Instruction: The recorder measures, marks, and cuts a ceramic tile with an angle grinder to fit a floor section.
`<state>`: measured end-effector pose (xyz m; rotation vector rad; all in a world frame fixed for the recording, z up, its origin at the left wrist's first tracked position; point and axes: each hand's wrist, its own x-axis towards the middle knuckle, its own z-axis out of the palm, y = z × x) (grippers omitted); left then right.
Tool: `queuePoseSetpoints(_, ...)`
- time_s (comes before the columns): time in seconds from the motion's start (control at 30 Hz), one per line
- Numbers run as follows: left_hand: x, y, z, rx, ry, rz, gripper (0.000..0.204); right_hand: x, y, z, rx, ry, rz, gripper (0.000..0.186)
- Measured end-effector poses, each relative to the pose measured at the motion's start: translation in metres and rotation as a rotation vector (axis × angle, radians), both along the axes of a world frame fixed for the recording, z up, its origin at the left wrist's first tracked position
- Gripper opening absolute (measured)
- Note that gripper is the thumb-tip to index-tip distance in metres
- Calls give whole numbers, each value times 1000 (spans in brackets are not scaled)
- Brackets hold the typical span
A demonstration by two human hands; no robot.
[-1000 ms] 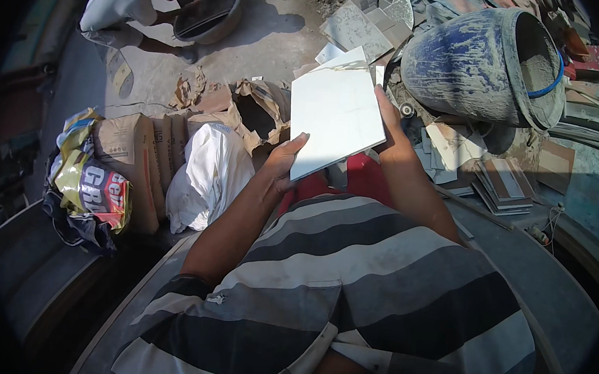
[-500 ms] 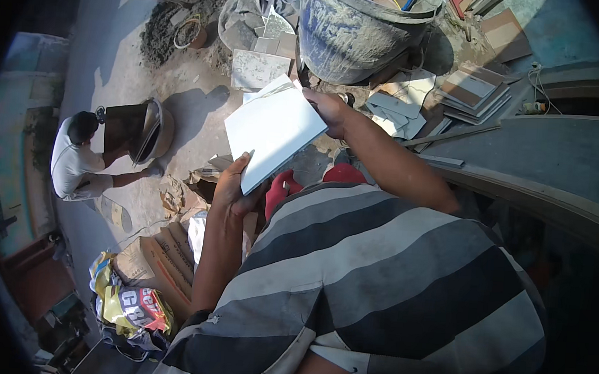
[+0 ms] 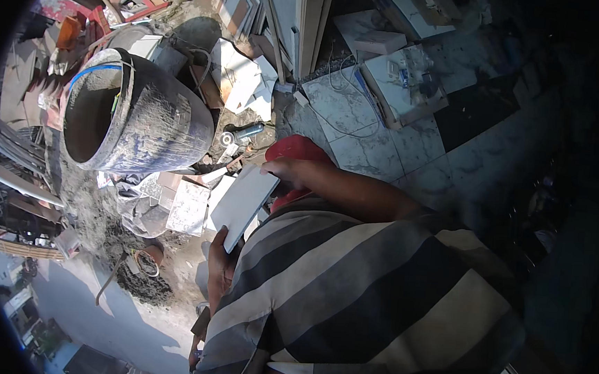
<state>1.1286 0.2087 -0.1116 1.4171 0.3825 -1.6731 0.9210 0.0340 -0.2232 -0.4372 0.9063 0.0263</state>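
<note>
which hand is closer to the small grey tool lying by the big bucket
Right. The right hand grips the white tile at its top edge, just below the grey tool; the left hand holds the tile's bottom edge, farther away.

Tile (image 3: pixel 244 205) held between both hands, in front of the person's chest. Left hand (image 3: pixel 221 268) at its lower end, right hand (image 3: pixel 288 172) at its upper end. Angle grinder (image 3: pixel 242 134) on the ground just above the tile in the picture. Large mortar tub (image 3: pixel 134 116) lies tipped on its side at upper left, left of the grinder, its mouth toward the picture's left edge. Loose tile pieces (image 3: pixel 188 206) on the ground below the tub, just left of the held tile. Upright stack of tiles (image 3: pixel 284 9) at top centre, behind the tub. Flat boxes (image 3: pixel 404 83) on the tiled floor (image 3: pixel 385 148) at upper right, beyond the right forearm.
</note>
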Motion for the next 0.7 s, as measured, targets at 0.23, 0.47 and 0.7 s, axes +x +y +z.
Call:
queuePoseSetpoints(0.23,-18,-50,-11,-22,113,-128,27,-58,12,7,-95,46,-274,34)
queuePoseSetpoints(0.47,-88,-119,-9,-94,-7,-537,30,-154,20,24,-101,49,-598,28)
queuePoseSetpoints(0.7,-204,-188,-19,-199,-164,-916,33,-394,31,-19,-286,372,-972,48)
